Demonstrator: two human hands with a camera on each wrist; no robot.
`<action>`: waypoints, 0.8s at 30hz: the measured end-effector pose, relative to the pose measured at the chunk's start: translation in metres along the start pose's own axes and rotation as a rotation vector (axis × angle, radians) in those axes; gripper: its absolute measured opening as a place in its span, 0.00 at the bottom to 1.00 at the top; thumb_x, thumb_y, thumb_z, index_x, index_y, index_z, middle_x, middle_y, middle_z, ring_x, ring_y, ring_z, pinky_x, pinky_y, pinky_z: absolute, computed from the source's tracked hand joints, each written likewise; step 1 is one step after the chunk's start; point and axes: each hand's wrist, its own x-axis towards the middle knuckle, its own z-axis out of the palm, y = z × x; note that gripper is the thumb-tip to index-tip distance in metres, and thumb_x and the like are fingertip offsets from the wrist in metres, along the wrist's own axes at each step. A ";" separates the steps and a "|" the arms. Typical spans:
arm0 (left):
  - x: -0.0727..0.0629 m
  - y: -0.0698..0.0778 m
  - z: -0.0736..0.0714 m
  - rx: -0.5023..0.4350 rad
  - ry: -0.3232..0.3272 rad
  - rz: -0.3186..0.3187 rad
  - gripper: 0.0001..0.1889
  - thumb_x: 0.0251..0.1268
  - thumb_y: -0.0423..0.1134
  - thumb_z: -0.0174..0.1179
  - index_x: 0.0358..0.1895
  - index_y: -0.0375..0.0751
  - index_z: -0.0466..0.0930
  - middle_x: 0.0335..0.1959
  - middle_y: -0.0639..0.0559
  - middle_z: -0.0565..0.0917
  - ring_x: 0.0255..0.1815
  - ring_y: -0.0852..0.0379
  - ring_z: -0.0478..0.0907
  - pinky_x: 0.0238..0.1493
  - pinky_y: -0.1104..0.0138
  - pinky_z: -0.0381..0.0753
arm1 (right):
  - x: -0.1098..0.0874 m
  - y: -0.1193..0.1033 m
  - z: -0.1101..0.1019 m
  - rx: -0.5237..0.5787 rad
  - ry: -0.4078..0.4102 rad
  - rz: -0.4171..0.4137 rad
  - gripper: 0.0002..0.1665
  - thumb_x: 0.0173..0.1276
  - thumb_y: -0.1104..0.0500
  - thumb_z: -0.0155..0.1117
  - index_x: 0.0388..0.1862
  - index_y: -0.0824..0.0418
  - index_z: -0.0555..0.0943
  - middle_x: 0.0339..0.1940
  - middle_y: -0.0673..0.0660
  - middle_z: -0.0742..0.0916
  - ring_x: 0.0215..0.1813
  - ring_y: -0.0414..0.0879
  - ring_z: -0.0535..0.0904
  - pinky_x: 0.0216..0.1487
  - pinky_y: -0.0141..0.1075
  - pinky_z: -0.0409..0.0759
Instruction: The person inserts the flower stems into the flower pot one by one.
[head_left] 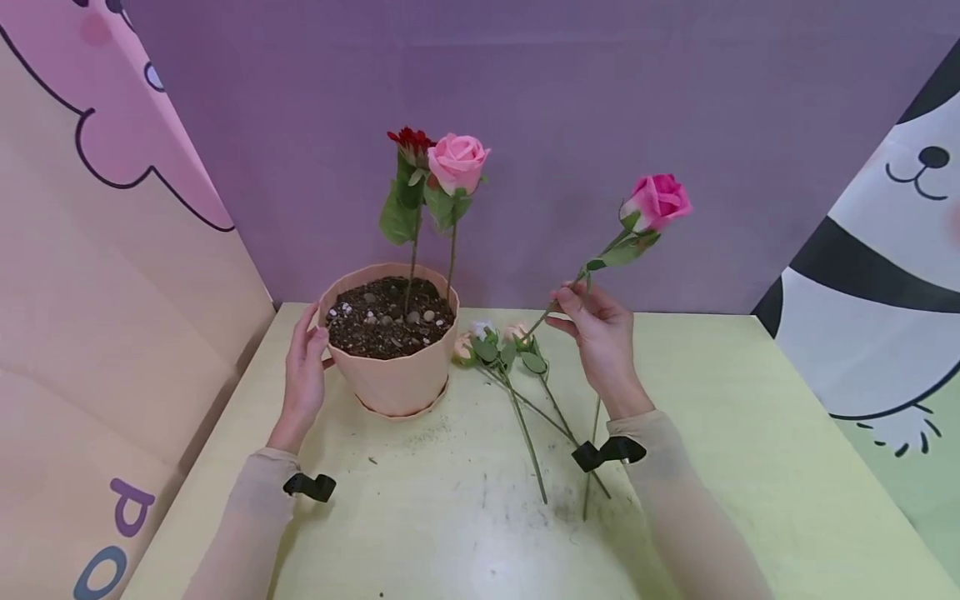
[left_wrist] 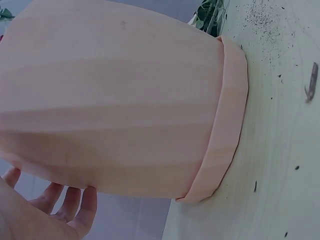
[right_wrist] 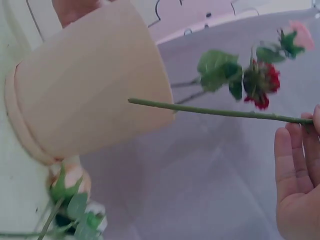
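My right hand (head_left: 600, 337) pinches the stem of a deep pink rose (head_left: 656, 202), held above the table right of the pot. In the right wrist view the bare lower stem (right_wrist: 210, 110) points toward the pot. With its fingers against the outer wall, my left hand (head_left: 303, 375) touches the left side of the peach flowerpot (head_left: 393, 383). The left wrist view shows those fingertips (left_wrist: 89, 195) on the pot's side. Dark soil (head_left: 375, 337) with pebbles fills the pot. A light pink rose (head_left: 457, 162) and a red flower (head_left: 411, 143) stand upright in it.
Several cut artificial roses (head_left: 487, 346) lie on the pale table (head_left: 420, 517) right of the pot, their stems crossing toward the front. Loose soil specks dot the tabletop. A purple backdrop (head_left: 570, 100) stands behind, with printed panels at left and right.
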 end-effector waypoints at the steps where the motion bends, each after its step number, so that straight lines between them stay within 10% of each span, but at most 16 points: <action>1: 0.000 0.000 0.000 -0.001 -0.003 -0.002 0.30 0.89 0.46 0.38 0.88 0.55 0.51 0.81 0.42 0.68 0.74 0.51 0.71 0.61 0.67 0.77 | 0.000 -0.001 0.005 0.003 -0.006 -0.019 0.03 0.73 0.62 0.72 0.38 0.54 0.88 0.39 0.48 0.92 0.42 0.41 0.90 0.46 0.37 0.91; 11: 0.001 -0.004 0.000 -0.017 -0.005 -0.008 0.30 0.89 0.46 0.38 0.88 0.53 0.51 0.81 0.41 0.67 0.76 0.48 0.70 0.62 0.67 0.77 | 0.006 -0.011 0.058 -0.046 -0.128 -0.216 0.02 0.71 0.56 0.73 0.38 0.49 0.91 0.40 0.46 0.94 0.45 0.41 0.91 0.44 0.41 0.92; 17: 0.000 -0.005 0.001 -0.010 0.002 -0.008 0.30 0.89 0.45 0.39 0.88 0.52 0.52 0.79 0.39 0.70 0.71 0.55 0.73 0.57 0.73 0.78 | 0.012 -0.013 0.089 -0.155 -0.171 -0.338 0.06 0.74 0.71 0.67 0.42 0.74 0.88 0.40 0.45 0.94 0.44 0.40 0.92 0.44 0.42 0.92; 24: 0.002 -0.004 0.000 -0.001 0.000 -0.001 0.30 0.89 0.47 0.39 0.88 0.57 0.52 0.80 0.40 0.69 0.75 0.48 0.72 0.62 0.65 0.77 | 0.016 -0.016 0.131 -0.237 -0.304 -0.401 0.11 0.73 0.75 0.65 0.50 0.79 0.86 0.44 0.76 0.90 0.38 0.37 0.89 0.39 0.35 0.89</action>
